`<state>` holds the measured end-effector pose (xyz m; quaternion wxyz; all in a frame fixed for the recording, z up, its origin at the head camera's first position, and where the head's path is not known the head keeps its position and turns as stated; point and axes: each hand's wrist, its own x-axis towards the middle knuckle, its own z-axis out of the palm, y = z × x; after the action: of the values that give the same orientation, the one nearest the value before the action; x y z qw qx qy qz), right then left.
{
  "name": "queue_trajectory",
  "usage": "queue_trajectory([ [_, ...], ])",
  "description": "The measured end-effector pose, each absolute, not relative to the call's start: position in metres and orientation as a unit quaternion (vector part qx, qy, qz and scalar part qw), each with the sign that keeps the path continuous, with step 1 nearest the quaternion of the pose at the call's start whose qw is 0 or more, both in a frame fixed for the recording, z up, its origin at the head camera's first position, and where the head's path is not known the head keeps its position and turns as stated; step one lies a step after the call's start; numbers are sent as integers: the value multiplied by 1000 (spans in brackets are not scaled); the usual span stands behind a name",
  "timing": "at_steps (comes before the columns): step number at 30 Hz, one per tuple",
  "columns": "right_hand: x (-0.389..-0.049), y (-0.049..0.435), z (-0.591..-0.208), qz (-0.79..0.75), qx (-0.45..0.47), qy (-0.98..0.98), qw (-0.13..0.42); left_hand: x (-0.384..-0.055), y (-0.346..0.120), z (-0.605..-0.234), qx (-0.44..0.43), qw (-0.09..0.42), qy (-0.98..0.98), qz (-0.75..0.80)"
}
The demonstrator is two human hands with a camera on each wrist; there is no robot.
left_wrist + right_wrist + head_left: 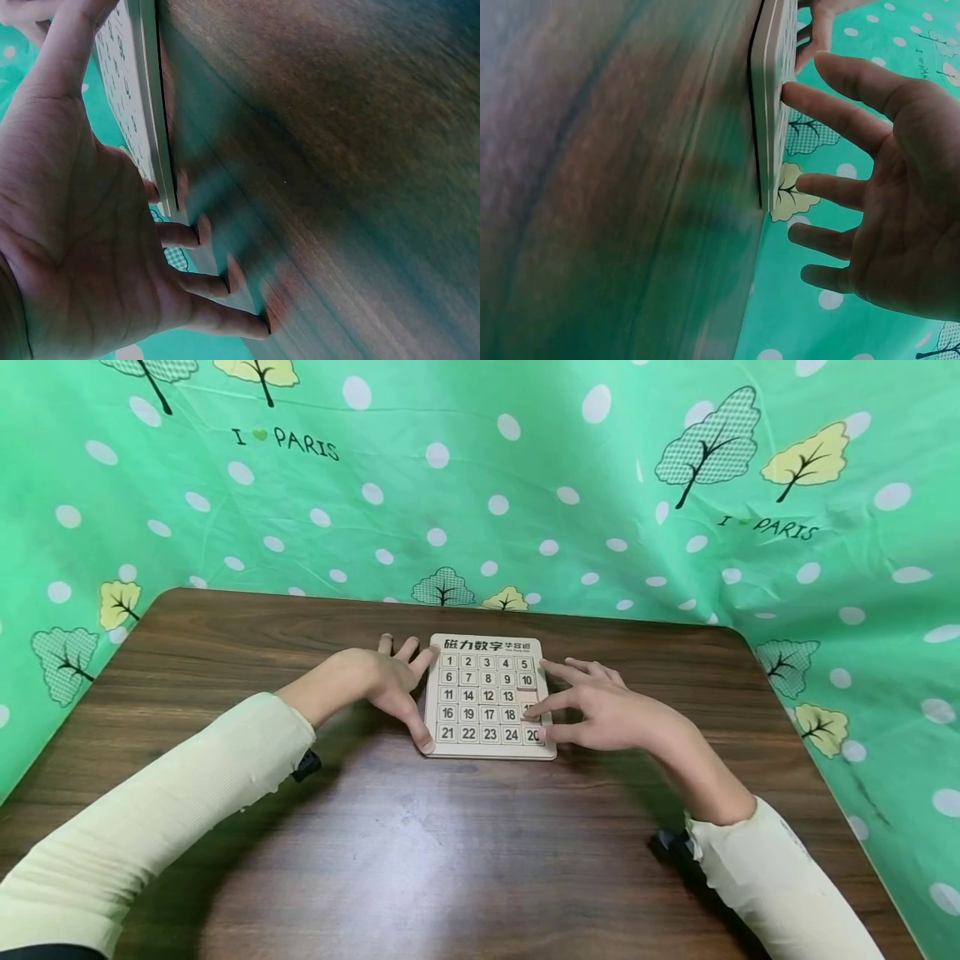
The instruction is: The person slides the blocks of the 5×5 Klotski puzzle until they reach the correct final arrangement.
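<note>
A pale number sliding puzzle (491,752) lies flat on the table, its numbered tiles in rows under dark Chinese lettering. My left hand (386,681) spreads along its left side, thumb at the lower left corner and index fingertip near the upper left edge. The fingers look mostly straight. My right hand (600,710) reaches in from the right, its index fingertip on a number tile (528,708) in the right column, partly hiding its number. A gap (527,697) shows between that tile and the 10 tile (527,680). The right thumb lies by the 20 tile (532,736).
The brown wood-grain table (420,852) extends around the puzzle. Behind it hangs a green dotted curtain (465,468) with printed trees. Pale sleeves cover both forearms, with a black strap piece (306,766) under the left one.
</note>
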<state>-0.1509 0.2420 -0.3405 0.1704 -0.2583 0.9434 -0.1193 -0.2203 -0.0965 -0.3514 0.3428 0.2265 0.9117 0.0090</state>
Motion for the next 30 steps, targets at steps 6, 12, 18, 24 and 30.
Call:
queue_trajectory([
  [6, -159, 240, -343, -110, -240, 950, 168, -220, -96, -352, 226, 344, 911, 8],
  [12, -158, 235, -344, -118, -273, 941, 159, -220, -96, -351, 228, 343, 911, 6],
  [18, -154, 227, -343, -118, -287, 935, 174, -221, -96, -351, 226, 344, 911, 7],
  [24, -152, 237, -340, -118, -267, 941, 174, -220, -98, -351, 226, 344, 912, 10],
  [30, -152, 249, -342, -126, -253, 944, 170, -220, -97, -351, 226, 344, 911, 10],
])
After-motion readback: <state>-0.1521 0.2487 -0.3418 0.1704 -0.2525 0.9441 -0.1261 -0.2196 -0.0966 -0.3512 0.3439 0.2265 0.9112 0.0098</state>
